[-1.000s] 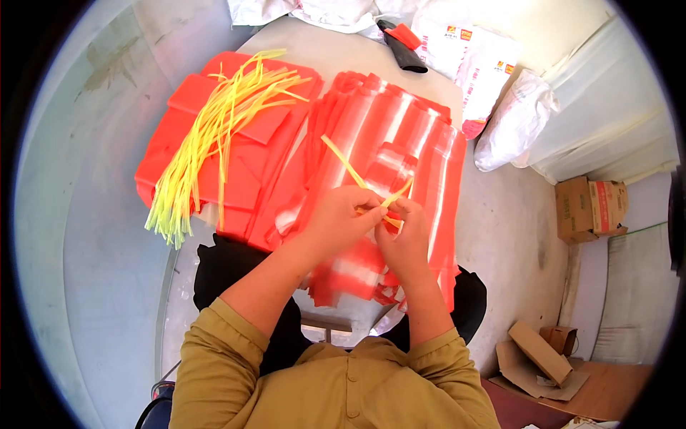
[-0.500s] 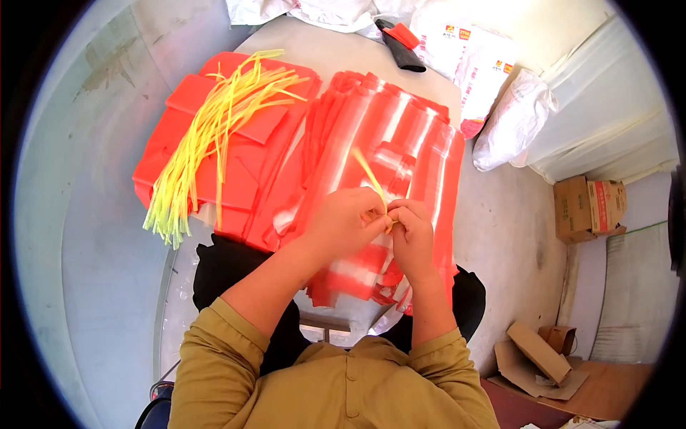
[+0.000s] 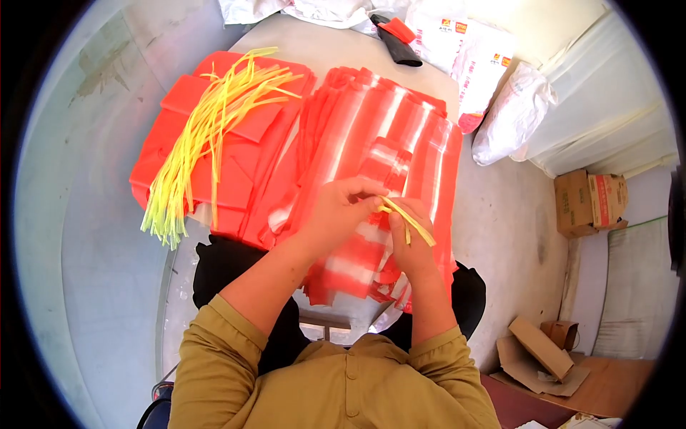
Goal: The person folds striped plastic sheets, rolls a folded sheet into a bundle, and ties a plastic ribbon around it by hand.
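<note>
Above the stack of red plastic bags with whitish stripes (image 3: 350,139), both my hands meet at a thin yellow strip (image 3: 416,223). My left hand (image 3: 341,211) pinches it between thumb and fingertips. Closed around the other side, my right hand (image 3: 412,247) has the strip's loose ends lying across its fingers and thumb. Whether the strip is knotted or only looped cannot be made out. A bundle of similar yellow strips (image 3: 204,139) lies on a pile of folded red bags (image 3: 182,96) to the left.
The pale table (image 3: 293,39) carries both piles. At its far edge lie white printed sacks (image 3: 489,64) and a black and red item (image 3: 400,46). Cardboard boxes (image 3: 572,204) stand at the right, with flattened cardboard (image 3: 539,357) lower down.
The yellow strip pointed up and away from my hands; now its ends hang down to the right over my right hand. My left hand has shifted slightly up and left.
</note>
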{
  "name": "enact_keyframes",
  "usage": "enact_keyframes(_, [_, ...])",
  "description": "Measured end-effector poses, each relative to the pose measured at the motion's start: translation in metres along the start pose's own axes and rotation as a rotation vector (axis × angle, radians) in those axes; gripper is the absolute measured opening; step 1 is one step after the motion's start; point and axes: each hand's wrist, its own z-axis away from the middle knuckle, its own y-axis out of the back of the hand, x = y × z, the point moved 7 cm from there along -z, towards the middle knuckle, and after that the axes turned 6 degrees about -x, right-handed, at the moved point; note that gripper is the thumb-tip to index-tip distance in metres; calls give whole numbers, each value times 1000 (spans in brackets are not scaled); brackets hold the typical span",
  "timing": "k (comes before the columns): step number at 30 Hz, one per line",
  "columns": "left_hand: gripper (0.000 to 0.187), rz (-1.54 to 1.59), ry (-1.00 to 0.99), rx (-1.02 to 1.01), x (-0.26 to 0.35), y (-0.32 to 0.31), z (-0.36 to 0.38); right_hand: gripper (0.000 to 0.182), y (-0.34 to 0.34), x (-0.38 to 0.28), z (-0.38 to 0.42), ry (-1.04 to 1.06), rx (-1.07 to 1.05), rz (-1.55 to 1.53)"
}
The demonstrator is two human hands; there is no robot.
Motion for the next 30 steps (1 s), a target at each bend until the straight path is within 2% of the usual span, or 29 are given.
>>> enact_keyframes(2, [15,2,-10,75,1,5,0,26,4,7,-1,-53,21,-13])
enact_keyframes(7, [8,33,47,345,0,30,2,23,7,28,12,-2,67,265])
enact_keyframes(16, [6,209,153,359,-12,36,5,16,12,31,25,-44,96,279])
enact_keyframes(22, [6,283,127,439,-16,42,6,10,13,34,27,-79,75,295])
enact_keyframes(25, [6,272,121,394,-11,39,4,11,13,42,30,-137,99,169])
enact_keyframes(30, [5,200,-30,236,13,21,4,12,14,48,27,-201,99,20])
